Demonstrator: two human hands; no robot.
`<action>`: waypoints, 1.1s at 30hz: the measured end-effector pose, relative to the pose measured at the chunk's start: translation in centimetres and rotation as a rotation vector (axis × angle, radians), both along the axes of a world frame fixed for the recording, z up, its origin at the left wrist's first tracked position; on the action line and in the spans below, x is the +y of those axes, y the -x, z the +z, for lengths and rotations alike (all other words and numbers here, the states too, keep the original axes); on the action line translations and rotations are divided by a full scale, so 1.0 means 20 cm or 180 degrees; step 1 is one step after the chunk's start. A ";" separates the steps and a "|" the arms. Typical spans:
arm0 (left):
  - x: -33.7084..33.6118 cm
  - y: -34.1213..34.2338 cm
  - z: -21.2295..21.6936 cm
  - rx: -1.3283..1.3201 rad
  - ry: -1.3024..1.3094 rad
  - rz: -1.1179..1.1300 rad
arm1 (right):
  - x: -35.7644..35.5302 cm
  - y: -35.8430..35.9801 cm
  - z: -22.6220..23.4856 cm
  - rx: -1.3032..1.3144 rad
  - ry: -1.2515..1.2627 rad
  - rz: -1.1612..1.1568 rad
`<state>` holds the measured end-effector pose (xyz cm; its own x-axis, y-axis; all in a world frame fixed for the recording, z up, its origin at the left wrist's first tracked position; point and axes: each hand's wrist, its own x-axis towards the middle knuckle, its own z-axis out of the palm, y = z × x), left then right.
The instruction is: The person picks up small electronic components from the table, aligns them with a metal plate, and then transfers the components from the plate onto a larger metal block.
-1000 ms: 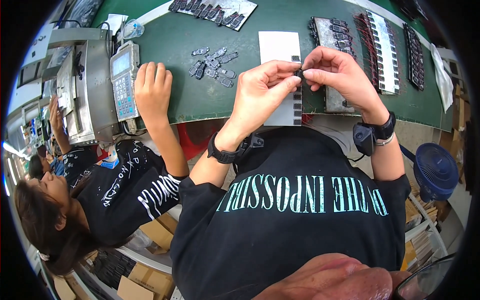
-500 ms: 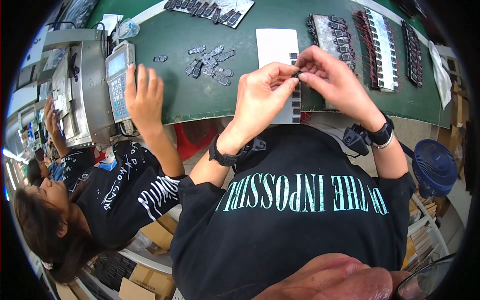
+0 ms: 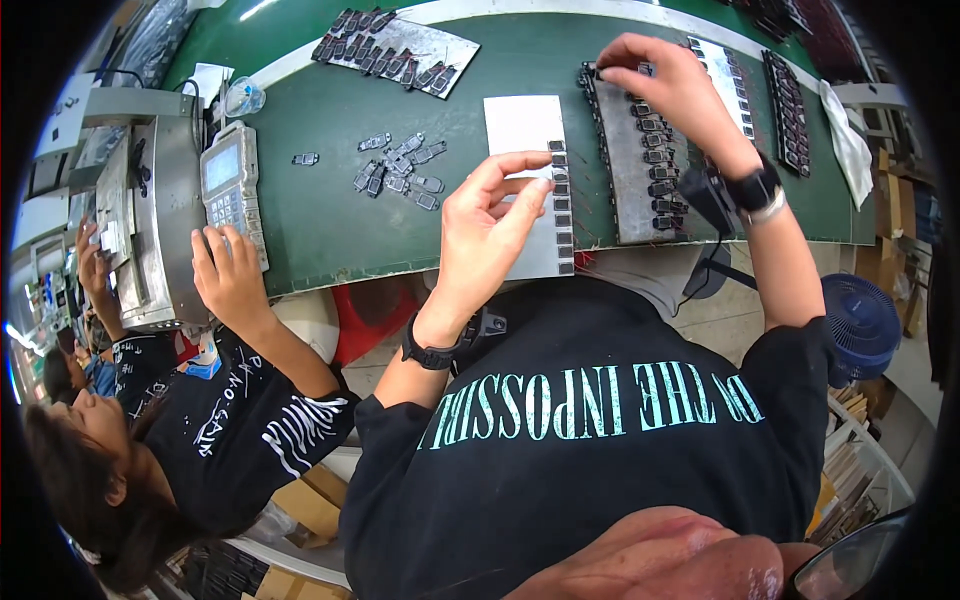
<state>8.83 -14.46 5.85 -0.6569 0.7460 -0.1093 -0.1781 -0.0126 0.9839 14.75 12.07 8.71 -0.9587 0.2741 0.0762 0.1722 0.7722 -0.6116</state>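
Note:
My left hand [image 3: 488, 222] hovers over the right part of a pale card [image 3: 525, 118], thumb and forefinger apart, holding nothing I can see. Along that card's right edge runs a column of small black square parts [image 3: 562, 222] with thin dark red wires. My right hand [image 3: 668, 85] reaches over the far end of a grey metal plate [image 3: 632, 190]. Its thumb and forefinger pinch a small black part [image 3: 600, 73] at the plate's far left corner. Black modules [image 3: 660, 172] line the plate's right side, and smaller black parts line its left edge.
Loose grey-black modules [image 3: 400, 165] lie in a pile left of the card. Further plates of parts stand at the far left [image 3: 420, 55] and right [image 3: 787, 115]. Beside me on the left, a co-worker's hand [image 3: 232, 275] is near a keypad unit [image 3: 228, 180]. A blue fan [image 3: 858, 325] stands right.
My right hand has left my left hand and moved right and away to the metal plate. My left thumb and forefinger have parted. The co-worker's near hand has drawn back from the keypad.

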 end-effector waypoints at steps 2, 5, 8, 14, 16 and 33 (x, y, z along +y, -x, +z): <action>-0.02 0.00 -0.02 -0.0003 -0.0037 0.0070 | 0.07 0.07 -0.04 -0.0382 0.0145 -0.0270; -0.07 0.01 -0.05 0.0000 -0.0055 0.0215 | 0.13 0.07 -0.17 0.0085 -0.0935 -0.0049; -0.15 0.06 -0.09 0.0013 -0.0127 0.0492 | 0.14 0.05 -0.21 0.0204 -0.1149 -0.0034; -0.27 0.18 -0.09 0.0384 0.0004 0.1092 | 0.06 0.04 -0.21 0.0570 -0.1489 -0.0016; -0.28 0.23 -0.09 0.0507 -0.0002 0.1309 | 0.06 0.03 -0.19 0.0653 -0.1610 0.0035; -0.13 0.17 -0.01 0.1096 0.0307 0.0891 | 0.03 -0.04 -0.14 0.0844 -0.1909 0.0242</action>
